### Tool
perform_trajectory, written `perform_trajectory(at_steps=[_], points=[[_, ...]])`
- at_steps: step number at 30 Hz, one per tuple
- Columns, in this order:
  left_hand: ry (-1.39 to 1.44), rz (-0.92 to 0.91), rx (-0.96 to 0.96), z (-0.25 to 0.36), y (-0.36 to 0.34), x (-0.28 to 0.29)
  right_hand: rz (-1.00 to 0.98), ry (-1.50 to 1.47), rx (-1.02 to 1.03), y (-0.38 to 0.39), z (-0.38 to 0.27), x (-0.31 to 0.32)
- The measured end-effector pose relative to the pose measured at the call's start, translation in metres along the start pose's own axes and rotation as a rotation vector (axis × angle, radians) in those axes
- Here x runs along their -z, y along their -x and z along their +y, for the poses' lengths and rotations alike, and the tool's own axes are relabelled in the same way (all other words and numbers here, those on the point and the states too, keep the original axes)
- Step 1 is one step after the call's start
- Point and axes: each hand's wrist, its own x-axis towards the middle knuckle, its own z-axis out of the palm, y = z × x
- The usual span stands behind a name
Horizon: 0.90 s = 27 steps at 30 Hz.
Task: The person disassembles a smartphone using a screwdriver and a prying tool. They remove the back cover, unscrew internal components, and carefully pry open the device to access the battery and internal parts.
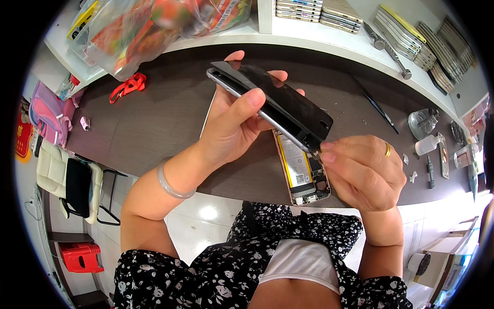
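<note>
Both hands on one dark phone (272,105), long axis upper-left to lower-right: left hand (234,126) wraps its middle, right hand (363,172) pinches lower-right corner.

Grey phone (267,105) (black screen lifted from frame), tilted above desk

Both hands (234,121) (363,172) raised, fingers (329,152) pinched.

The left hand (231,121) is gripping a phone (272,105) edgewise; the right hand (363,172) is pinching at its lower corner, perhaps holding a small tool.
</note>
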Motion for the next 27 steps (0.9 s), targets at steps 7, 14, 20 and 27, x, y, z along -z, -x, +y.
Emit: perform_trajectory(at_steps=[7,14,20,27], points=[[-0.003,0.024,-0.067,-0.002,0.001,0.001,-0.034,0.092,0.046,-0.001,-0.003,0.0],[0.049,0.116,-0.139,-0.002,0.001,-0.001,-0.007,0.245,0.124,0.003,0.006,-0.006],[-0.062,0.297,-0.151,-0.002,0.002,-0.006,-0.008,0.358,0.144,0.012,0.012,-0.022],[-0.199,0.388,-0.067,-0.008,0.006,-0.005,-0.051,0.454,0.135,0.02,0.01,-0.03]])
